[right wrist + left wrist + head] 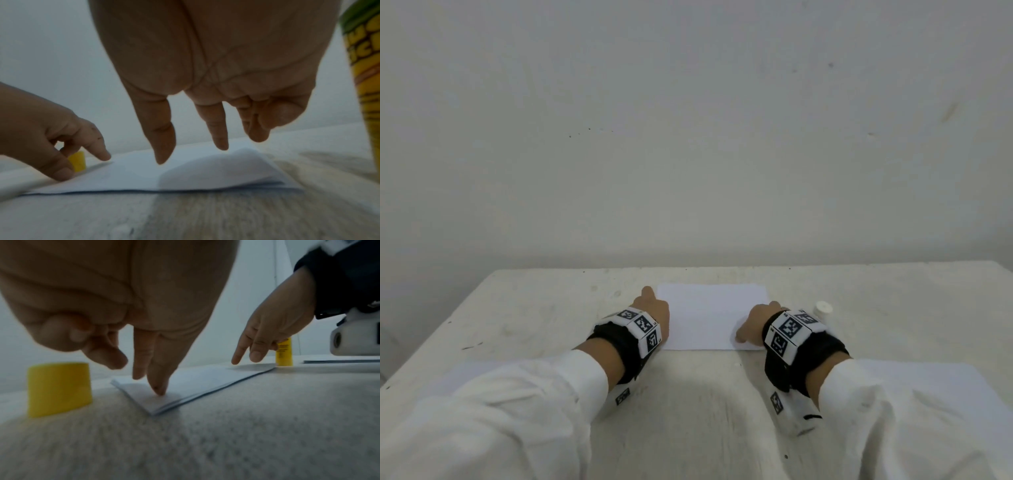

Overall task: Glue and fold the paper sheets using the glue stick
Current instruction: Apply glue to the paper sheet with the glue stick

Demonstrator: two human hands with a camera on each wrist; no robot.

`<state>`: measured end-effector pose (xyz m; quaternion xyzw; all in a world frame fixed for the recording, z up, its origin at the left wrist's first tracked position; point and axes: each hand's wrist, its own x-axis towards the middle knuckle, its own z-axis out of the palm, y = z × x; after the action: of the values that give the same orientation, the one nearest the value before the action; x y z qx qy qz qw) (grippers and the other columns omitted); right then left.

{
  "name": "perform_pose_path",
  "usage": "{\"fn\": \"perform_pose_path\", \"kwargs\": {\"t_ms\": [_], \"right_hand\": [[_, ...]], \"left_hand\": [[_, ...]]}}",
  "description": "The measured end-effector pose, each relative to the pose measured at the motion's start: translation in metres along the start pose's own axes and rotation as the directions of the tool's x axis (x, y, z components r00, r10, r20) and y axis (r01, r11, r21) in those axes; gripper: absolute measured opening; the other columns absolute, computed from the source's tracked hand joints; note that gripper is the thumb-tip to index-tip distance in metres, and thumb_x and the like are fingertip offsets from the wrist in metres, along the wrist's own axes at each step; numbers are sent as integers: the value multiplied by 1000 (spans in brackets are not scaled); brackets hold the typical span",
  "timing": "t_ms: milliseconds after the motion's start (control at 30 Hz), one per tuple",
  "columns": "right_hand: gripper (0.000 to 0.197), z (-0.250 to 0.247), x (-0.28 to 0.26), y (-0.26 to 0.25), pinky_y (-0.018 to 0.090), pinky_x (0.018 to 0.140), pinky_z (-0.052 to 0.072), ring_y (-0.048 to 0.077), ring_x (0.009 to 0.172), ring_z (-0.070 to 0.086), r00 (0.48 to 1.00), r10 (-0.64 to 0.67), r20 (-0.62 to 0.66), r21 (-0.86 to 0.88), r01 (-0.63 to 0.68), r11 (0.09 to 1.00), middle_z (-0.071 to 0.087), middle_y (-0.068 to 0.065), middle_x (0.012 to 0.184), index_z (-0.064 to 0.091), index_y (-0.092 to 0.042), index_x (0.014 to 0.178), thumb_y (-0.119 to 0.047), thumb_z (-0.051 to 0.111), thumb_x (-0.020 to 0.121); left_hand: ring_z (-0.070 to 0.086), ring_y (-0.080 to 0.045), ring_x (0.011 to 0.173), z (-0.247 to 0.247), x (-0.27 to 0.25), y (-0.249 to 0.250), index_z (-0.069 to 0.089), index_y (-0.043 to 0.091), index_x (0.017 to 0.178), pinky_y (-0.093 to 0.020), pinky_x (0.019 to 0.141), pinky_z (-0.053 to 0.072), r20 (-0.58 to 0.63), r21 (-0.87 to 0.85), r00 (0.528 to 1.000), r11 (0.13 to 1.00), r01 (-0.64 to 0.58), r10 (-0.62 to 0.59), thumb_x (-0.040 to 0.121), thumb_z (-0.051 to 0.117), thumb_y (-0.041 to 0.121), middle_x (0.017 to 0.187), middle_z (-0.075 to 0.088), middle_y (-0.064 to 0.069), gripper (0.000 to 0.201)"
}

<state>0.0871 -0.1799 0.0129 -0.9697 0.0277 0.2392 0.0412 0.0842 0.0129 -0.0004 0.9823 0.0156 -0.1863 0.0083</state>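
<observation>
Folded paper sheet (705, 317) lies flat mid-desk (551, 325), its right end bulging up. Best to press and sweep outward so the glued layers seat. Left hand (654, 310), fingers straight, pins the left corner. Right hand (753, 323) hovers, fingers relaxed, holding nothing. Uncapped glue stick (823, 309) stands just right.

The white, scuffed table (544, 308) carries a folded white paper sheet (709, 318) lying flat near its far edge. At the sheet's three o'clock the glue stick (284, 353) stands upright, just beside it. At nine o'clock the yellow cap (58, 388) sits on the table, apart from the sheet.
</observation>
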Motion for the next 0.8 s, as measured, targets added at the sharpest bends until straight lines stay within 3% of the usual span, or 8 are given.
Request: {"fn": "perform_pose_path", "kwargs": {"t_ms": [33, 100, 167, 333, 467, 533, 667, 800], "right_hand": [[42, 1, -6, 2, 35, 100, 38, 28, 123, 47, 1000, -15, -18, 31, 16, 999, 46, 11, 133, 53, -13, 123, -40, 53, 91], [31, 6, -16, 11, 29, 87, 42, 24, 106, 55, 997, -76, -13, 79, 76, 994, 57, 9, 113, 61, -8, 103, -36, 56, 91], [27, 11, -28, 29, 27, 77, 41, 21, 89, 52, 994, -106, 1, 98, 105, 990, 55, 6, 95, 58, -8, 88, -34, 60, 90], [38, 14, -62, 105, 26, 76, 46, 18, 82, 55, 999, 9, -43, 138, -3, 990, 63, 5, 92, 68, -3, 109, -30, 70, 83], [39, 18, -85, 182, 28, 83, 48, 21, 100, 60, 988, 153, -36, 56, -151, 987, 64, 7, 111, 64, -6, 108, -33, 72, 81], [52, 22, -97, 215, 30, 89, 48, 23, 110, 59, 976, 216, -5, 14, -216, 976, 62, 6, 121, 60, -5, 117, -39, 72, 80], [70, 37, -112, 257, 31, 95, 45, 24, 117, 56, 960, 272, 65, 14, -274, 962, 60, 8, 126, 55, -5, 124, -51, 73, 75], [69, 49, -114, 268, 33, 97, 45, 26, 116, 56, 965, 250, 74, 16, -252, 968, 60, 8, 125, 56, -8, 122, -57, 69, 75]], "left_hand": [[50, -18, 74, -2, -5, 4, 57, 6, 97, -22, 70, 39, -15, 19, 1000, 1000, -16, 17, 92, 48, 11, 124, 36, -13, 11], [56, -24, 105, -3, -12, 15, 53, 10, 128, -27, 82, 42, -23, 24, 997, 997, -75, 75, 94, 51, 23, 135, 36, -11, 37], [48, -23, 124, -4, -26, 36, 48, 11, 136, -28, 94, 40, -7, 25, 983, 983, -181, 181, 96, 50, 32, 140, 42, -8, 45], [47, -19, 126, 8, -56, 103, 48, 15, 138, -27, 101, 36, 19, 25, 923, 922, -385, 385, 92, 56, 39, 138, 51, -2, 52], [47, -21, 127, 19, -77, 167, 47, 16, 139, -29, 102, 38, 11, 20, 877, 877, -481, 481, 92, 56, 41, 139, 49, -3, 54], [44, -24, 129, 26, -84, 197, 45, 15, 140, -32, 104, 39, 11, 36, 864, 863, -503, 503, 92, 55, 44, 142, 46, -4, 57], [49, -29, 118, 38, -88, 243, 49, 9, 127, -36, 93, 44, 46, 103, 866, 859, -501, 499, 87, 53, 57, 131, 52, -11, 62], [51, -28, 119, 49, -88, 262, 45, 10, 132, -36, 94, 43, 38, 127, 905, 896, -425, 424, 82, 53, 66, 131, 52, -11, 76]]}}
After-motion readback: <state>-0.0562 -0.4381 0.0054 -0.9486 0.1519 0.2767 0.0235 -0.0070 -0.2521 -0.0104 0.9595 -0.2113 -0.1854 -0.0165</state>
